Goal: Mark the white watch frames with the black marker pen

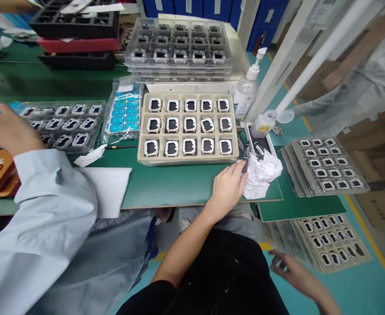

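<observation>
My left hand is at the table's front edge, its thumb and fingertips closed around the lower end of a black marker pen. Right beside it lies a crumpled white cloth. Beyond that hand sits a beige tray holding rows of white, rounded-square frames with dark centres, one per compartment; a frame in the middle row is slightly turned. My right hand hangs low beside my lap, slightly blurred, with its fingers apart and nothing in them.
A co-worker's sleeve and hand reach over a clear tray at left. Stacked trays stand behind and at right. A pump bottle and small bottle stand near the white post. Another person stands at far right.
</observation>
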`<state>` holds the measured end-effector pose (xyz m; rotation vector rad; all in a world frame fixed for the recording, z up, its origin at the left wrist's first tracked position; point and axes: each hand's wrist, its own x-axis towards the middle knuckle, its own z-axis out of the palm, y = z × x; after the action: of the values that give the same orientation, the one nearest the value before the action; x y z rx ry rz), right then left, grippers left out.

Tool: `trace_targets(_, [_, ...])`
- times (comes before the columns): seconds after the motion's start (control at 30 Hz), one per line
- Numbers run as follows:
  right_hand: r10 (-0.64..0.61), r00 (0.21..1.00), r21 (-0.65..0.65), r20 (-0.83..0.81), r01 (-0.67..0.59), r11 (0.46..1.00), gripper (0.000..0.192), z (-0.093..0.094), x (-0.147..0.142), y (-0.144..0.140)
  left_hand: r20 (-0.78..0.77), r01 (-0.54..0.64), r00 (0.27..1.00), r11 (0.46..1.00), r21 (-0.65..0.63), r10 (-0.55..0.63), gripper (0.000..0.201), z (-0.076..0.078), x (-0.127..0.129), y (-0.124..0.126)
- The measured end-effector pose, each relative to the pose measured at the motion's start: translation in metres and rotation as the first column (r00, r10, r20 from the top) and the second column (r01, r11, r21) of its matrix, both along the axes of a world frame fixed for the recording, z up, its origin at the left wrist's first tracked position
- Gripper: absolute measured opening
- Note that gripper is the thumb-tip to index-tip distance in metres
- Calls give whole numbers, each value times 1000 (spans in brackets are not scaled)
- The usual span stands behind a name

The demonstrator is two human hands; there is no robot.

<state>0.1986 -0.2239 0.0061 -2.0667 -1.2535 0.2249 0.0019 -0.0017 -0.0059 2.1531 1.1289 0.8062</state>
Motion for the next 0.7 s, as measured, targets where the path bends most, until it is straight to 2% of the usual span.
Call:
trace_targets(0.07, [212, 976, -52, -46, -215, 975, 50, 19, 26, 3, 3, -33, 999, 999, -17, 33, 35, 0, 3, 1])
trace_targets(0.13, [333, 943, -7, -26, -333, 943, 35, 45, 35, 19, 14, -70, 997, 997, -34, 70, 28, -1, 7, 1])
trace_targets(0.17, [338, 941, 56, 18, -338, 939, 29, 59, 33, 32, 28, -89, 996, 995, -36, 90, 24, -2, 8, 1])
trace_targets(0.2, [299, 950, 173, 86, -309, 935, 24, 70, 28, 48, 52, -111, 992, 993, -32, 113, 19, -3, 10, 1])
trace_targets(0.23, [275, 950, 285, 150, -307, 908, 23, 78, 20, 66, 88, -140, 986, 990, -24, 142, 16, -4, 11, 0])
trace_targets(0.3, [236, 942, 428, 240, -321, 845, 23, 84, 2, 104, 188, -211, 960, 977, 7, 206, 13, -8, 11, -4])
trace_targets(0.37, [210, 912, 439, 351, -359, 823, 29, 77, -10, 139, 306, -288, 917, 956, 58, 257, 17, -11, 9, -7])
trace_targets(0.4, [234, 873, 358, 427, -401, 843, 37, 70, -13, 154, 357, -318, 895, 944, 89, 268, 21, -12, 8, -9])
trace_targets(0.47, [339, 760, 116, 554, -474, 873, 54, 54, -14, 177, 425, -351, 866, 925, 143, 263, 26, -14, 7, -11])
trace_targets(0.53, [415, 646, -35, 640, -516, 856, 64, 40, -11, 193, 443, -338, 866, 924, 177, 232, 29, -15, 7, -11])
trace_targets(0.63, [433, 544, -64, 719, -568, 821, 55, 25, -5, 209, 423, -253, 894, 944, 210, 146, 31, -16, 8, -10])
trace_targets(0.7, [390, 560, -16, 731, -557, 830, 37, 20, 0, 216, 379, -192, 920, 956, 223, 96, 36, -16, 7, -8])
